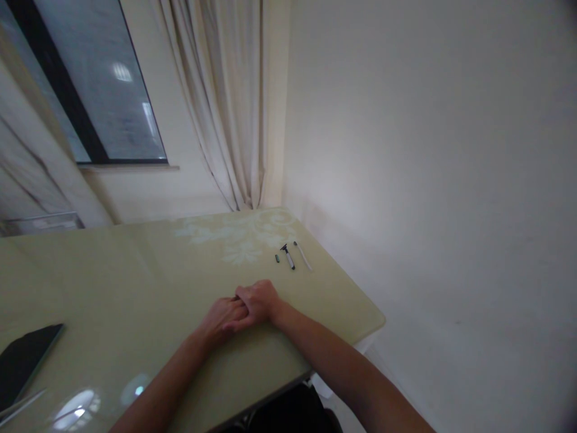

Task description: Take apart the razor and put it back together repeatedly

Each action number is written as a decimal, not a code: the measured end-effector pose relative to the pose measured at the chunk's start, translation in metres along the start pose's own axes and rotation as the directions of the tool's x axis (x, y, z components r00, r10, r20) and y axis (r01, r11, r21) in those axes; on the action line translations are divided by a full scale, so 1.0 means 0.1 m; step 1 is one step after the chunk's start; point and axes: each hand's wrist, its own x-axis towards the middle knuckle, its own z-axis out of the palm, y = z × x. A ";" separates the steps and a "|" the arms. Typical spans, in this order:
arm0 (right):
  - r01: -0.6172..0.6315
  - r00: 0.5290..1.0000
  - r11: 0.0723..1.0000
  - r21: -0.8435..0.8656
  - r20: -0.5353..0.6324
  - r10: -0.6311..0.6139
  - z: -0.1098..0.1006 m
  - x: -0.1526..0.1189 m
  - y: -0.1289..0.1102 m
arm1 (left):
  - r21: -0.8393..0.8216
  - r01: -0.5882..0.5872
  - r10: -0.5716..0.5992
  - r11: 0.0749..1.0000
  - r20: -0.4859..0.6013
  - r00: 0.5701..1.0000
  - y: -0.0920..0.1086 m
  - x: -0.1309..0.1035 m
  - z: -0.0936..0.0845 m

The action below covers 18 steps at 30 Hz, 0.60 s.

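Observation:
My left hand and my right hand rest together on the pale green table, clasped near its front right part. The right one lies over the fingers of the left, wrapped round them. Left fingers look curled and are partly hidden; no object shows in either hand. Just beyond the hands lie three small things side by side: a razor with a dark head and light handle, a small dark piece like a blade cartridge or cap, and a white toothbrush with a dark head.
The glossy table has a white floral pattern at its far side and a rounded right corner. A black flat item lies at the left edge. Curtains and a window are behind; a white wall stands at right.

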 end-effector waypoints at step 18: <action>0.111 0.986 0.989 0.097 -0.138 -0.097 0.05 0.04 0.06 | 0.125 -0.177 0.208 0.976 -0.309 0.928 -0.13 -0.07 0.14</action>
